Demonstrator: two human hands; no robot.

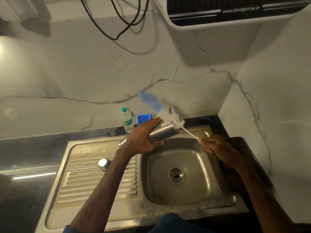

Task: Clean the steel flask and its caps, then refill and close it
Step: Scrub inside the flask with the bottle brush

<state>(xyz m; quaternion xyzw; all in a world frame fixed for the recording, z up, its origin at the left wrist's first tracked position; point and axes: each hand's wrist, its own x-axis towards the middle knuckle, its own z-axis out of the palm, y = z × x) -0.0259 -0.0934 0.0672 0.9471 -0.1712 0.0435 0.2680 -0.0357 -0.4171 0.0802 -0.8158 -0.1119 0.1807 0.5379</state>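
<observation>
Shows the left grip (141,140) wrapped tight round the middle of the flask (162,132), tilted above the sink (211,175). Shows the right grip (215,147) closed on the thin wire stem of a brush (152,101), bristles blurred, outside the flask, just beside its raised end. Shows a cap (104,164) on the drainboard (84,184), well apart. Probably handles as rigid, smooth steel, slippery when wet and light while empty. Best taken round the body with a full wrap, not by the rim.

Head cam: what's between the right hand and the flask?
Head view: the brush's thin white stem, gripped by the right hand, spans that gap over the sink; its white bristles sit by the flask.
</observation>
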